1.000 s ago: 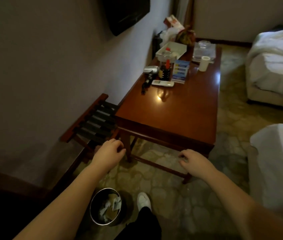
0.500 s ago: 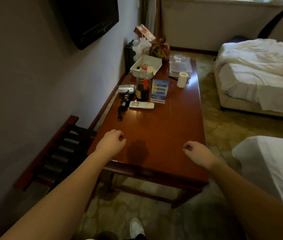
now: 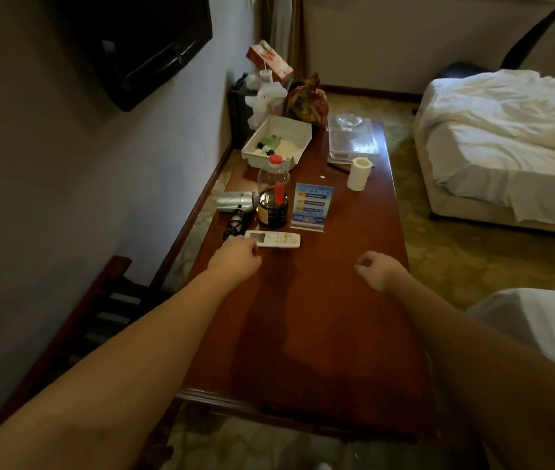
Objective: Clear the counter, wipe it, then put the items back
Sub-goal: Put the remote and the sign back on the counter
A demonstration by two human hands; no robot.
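Counter (image 3: 320,317): long wooden top, bare at 6 o'clock, items grouped toward 12 o'clock: white tray (image 3: 277,142), dark bottle (image 3: 272,201), hair dryer (image 3: 237,202), blue sign card (image 3: 312,206), paper roll (image 3: 359,173). White remote (image 3: 277,239) lies at centre-left. Left hand (image 3: 237,257) hovers just beside the remote, right hand (image 3: 379,269) at 3 o'clock, well apart; both loosely curled, holding nothing.
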